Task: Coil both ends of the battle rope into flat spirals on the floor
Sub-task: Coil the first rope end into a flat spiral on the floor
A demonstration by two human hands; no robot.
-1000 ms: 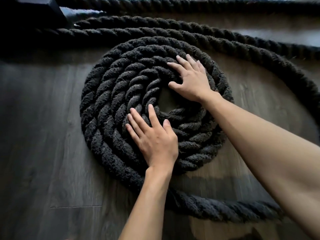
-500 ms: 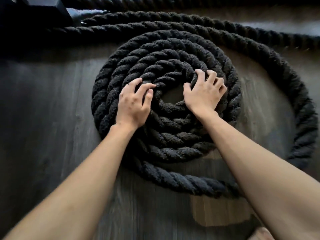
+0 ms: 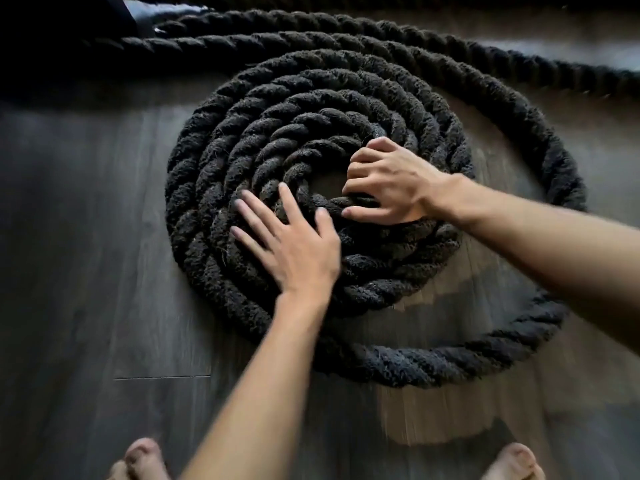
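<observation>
A thick black battle rope (image 3: 214,161) lies in a flat spiral of several turns on the dark wood floor, with a small bare hole at its centre. My left hand (image 3: 294,244) lies flat, fingers spread, on the near-left inner turns. My right hand (image 3: 388,181) curls its fingers over the innermost turn at the right of the hole and grips it. The loose outer run of rope (image 3: 561,168) swings wide round the right side and comes back along the front (image 3: 433,365), apart from the tight turns.
More lengths of the same rope (image 3: 311,22) run across the floor behind the spiral. A dark block (image 3: 62,26) sits at the back left. My bare feet (image 3: 142,459) show at the bottom edge. Bare floor (image 3: 86,271) stretches to the left.
My left hand has gone from clawing the inner turns at the left to lying flat on the near-left turns. My right hand has shifted its grip on the innermost turn; the outer loop has drawn closer.
</observation>
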